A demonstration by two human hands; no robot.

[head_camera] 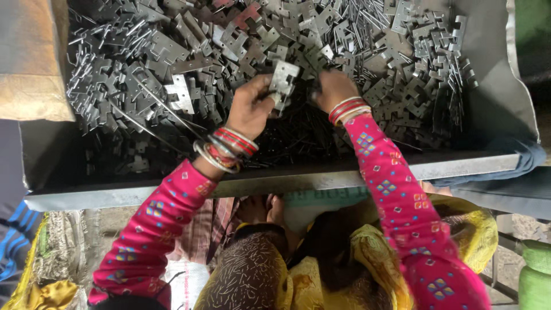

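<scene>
Metal tray [367,172], grey, large, its far and side edges cut off by the frame; it holds a heap of stamped metal plates [189,63], notched and flat, mixed with thin pins [356,28] or rods, too tangled to count. My left hand [249,106], wrist ringed with red and silver bangles [227,149], pinches one small notched plate [283,80] between thumb and fingers, holding it just above the heap near the tray's middle; the plate's lower part is covered by my fingers. My right hand [333,89], also bangled, lies knuckles up, just beside the left, fingers curled down into the pile; its fingertips are hidden among the pieces, so I cannot tell whether it grips anything. Dark patch of loose pins below both hands, in shadow, detail hard to make out. Pink patterned sleeves [396,201] cover both forearms. Yellow cloth [367,247] lies under the tray's near edge. A green object [536,275] at lower right is cut off.
</scene>
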